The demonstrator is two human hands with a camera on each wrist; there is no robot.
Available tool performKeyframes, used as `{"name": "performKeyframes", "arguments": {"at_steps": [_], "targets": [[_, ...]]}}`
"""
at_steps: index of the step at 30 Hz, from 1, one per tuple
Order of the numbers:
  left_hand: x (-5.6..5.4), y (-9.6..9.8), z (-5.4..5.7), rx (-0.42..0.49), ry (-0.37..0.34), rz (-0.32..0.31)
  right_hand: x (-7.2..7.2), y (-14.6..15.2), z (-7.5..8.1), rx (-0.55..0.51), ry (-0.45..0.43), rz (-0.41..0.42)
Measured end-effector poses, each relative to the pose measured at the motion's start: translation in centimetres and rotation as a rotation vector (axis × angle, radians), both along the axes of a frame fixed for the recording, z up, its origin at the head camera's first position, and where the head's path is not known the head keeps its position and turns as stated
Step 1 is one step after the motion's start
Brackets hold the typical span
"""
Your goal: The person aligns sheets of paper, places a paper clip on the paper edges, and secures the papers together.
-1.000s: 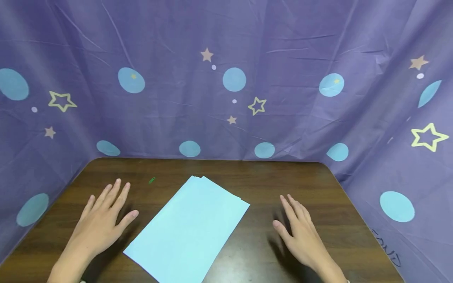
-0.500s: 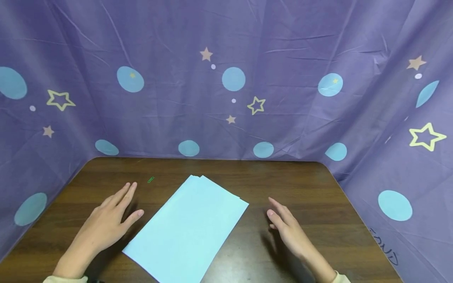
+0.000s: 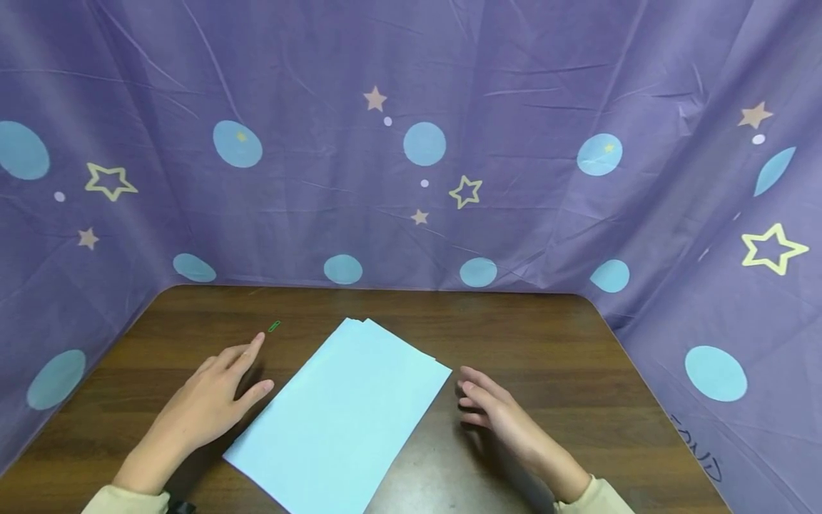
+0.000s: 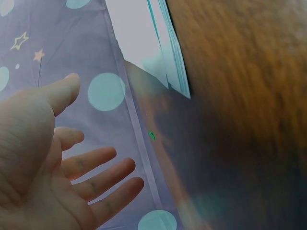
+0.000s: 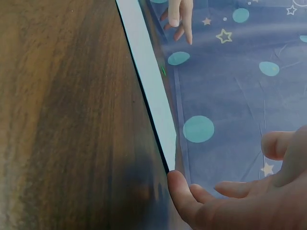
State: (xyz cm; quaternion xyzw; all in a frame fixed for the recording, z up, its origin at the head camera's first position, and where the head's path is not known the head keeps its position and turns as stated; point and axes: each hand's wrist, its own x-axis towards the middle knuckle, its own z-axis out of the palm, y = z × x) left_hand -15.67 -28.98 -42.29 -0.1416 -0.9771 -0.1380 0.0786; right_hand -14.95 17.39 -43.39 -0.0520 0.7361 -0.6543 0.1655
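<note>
Light blue paper sheets lie in a slightly uneven stack, slanted across the middle of the table. In the left wrist view, several layered edges of the paper show. Beyond the stack's left side is a small green paper clip. My left hand hovers left of the paper, its index fingertip just short of the clip and nothing held. To the right of the paper, my right hand is held over the table with relaxed, slightly bent fingers, close to the paper's right corner and holding nothing.
The brown wooden table has rounded far corners. A purple curtain with stars and blue dots hangs behind it and along both sides. Something small and dark shows beside my left sleeve.
My left hand has moved right and its index finger now reaches close to the clip. My right hand has moved left toward the paper, its fingers bending more. Paper and clip stay put.
</note>
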Motion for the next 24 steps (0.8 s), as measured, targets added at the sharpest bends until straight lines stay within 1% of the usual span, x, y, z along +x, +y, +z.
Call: {"name": "performKeyframes", "arguments": {"at_steps": [5,12,17,19,24], "targets": [[-0.3,0.2,-0.1,0.003,0.009,-0.015,-0.2,-0.3,0.1,-0.003,0.0,0.008],[-0.9,0.8,-0.3,0.013,-0.021,-0.006,-0.5,-0.9,0.3,-0.002,-0.032,0.024],[-1.2,1.2,-0.5,0.016,-0.028,-0.005,-0.6,-1.4,0.3,0.007,-0.054,0.008],[-1.3,1.3,-0.5,0.018,-0.036,-0.005,-0.6,-1.7,0.3,0.023,-0.044,-0.002],[-1.4,1.7,-0.8,0.032,-0.064,-0.003,-0.6,-2.5,0.1,0.116,0.042,-0.012]]}}
